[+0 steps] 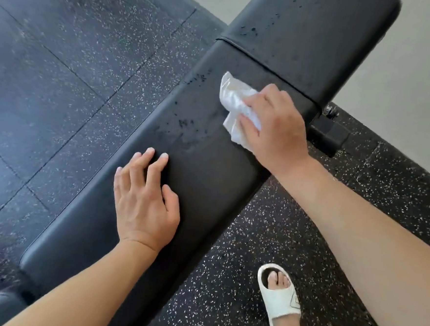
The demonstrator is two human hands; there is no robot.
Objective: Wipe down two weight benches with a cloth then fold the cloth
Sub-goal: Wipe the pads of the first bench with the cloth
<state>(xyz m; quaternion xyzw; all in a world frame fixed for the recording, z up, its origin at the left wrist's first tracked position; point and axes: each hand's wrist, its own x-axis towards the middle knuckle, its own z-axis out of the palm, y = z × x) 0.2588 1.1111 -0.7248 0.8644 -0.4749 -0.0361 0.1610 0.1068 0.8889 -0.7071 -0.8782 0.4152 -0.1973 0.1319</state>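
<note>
I am wiping the long pad of the weight bench (203, 162), and droplets still bead on it, some near the far edge and more on the shorter pad (319, 40) beyond the seam. To do this step well, I judge I should press the cloth flat and draw it in long overlapping passes along the pad, taking the wet specks beside the cloth first, then crossing the seam to the shorter pad, so no streaks are left.

My right hand (275, 126) has its fingers (251, 101) curled over the white cloth (235, 100), bunching it and pressing it onto the long pad just short of the seam. The cloth lies under and ahead of those fingers, its crumpled end sticking out past them toward the far edge of the bench.

My left hand (145, 198) lies open, fingers straight and spread, resting on the same pad nearer to me and well apart from the cloth; it holds nothing and seems to steady me.

My foot in a white slide sandal (279, 298) stands on the speckled rubber floor (75, 64) beside the bench.
</note>
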